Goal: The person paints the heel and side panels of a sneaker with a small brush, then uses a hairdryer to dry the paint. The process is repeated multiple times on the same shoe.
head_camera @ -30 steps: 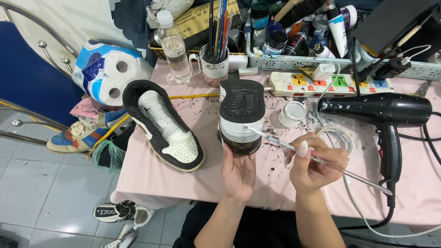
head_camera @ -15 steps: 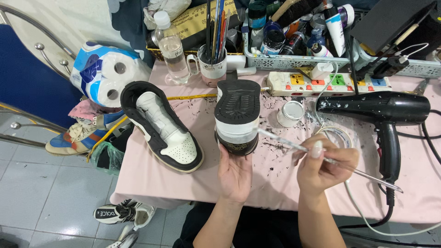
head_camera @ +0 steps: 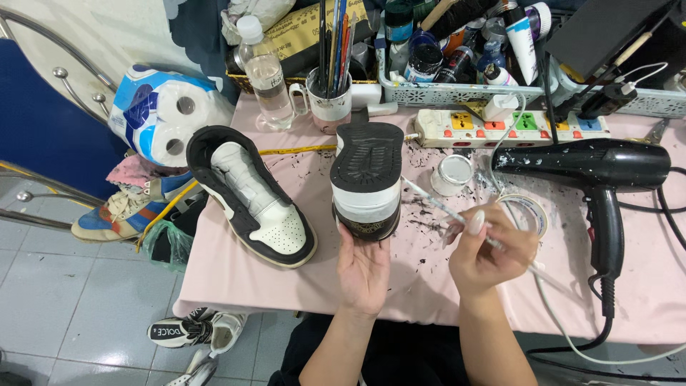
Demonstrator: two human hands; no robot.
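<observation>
The left hand [head_camera: 363, 268] is cupped, palm up, under the toe end of a shoe [head_camera: 366, 179] and grips it with the fingers curled around the lower edge. The shoe is turned sole-up, its black tread facing the camera, with a white band across the midsole and a dark patterned toe part next to the fingers. It hangs just above the pink tabletop [head_camera: 236, 275].

The right hand [head_camera: 489, 250] is closed in a pencil grip on a thin paintbrush [head_camera: 457, 216]. The brush's pale handle runs back past the wrist, and its tip points at the right side of the held shoe, close to the white band; whether the tip touches the shoe cannot be told.

Left of the held shoe, a second shoe [head_camera: 250, 193] in black and white lies on its side on the tabletop. Right of the held shoe sit a small white round pot [head_camera: 452, 171], a roll of tape [head_camera: 529, 212] partly hidden behind the right hand, and farther right a black hair dryer [head_camera: 597, 171] with its cord trailing off the edge. Behind the held shoe stand a mug of brushes [head_camera: 330, 93], a clear water bottle [head_camera: 264, 71] and a white power strip [head_camera: 511, 123]. Dark flecks spot the tabletop around the held shoe.
</observation>
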